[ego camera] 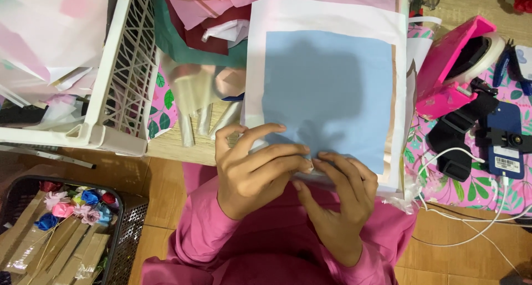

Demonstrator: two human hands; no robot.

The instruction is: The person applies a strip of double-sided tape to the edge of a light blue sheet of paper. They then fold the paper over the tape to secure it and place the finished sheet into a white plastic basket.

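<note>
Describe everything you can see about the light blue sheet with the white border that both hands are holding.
The light blue sheet with a white border looks like thin, smooth paper or film, rectangular, lying flat and stretching away from the person. A narrow tan strip runs along its right edge. Shadows of the hands fall on the blue panel. The left hand and the right hand pinch its near edge together, fingertips meeting at the middle. Its far end overlaps pink and green sheets.
</note>
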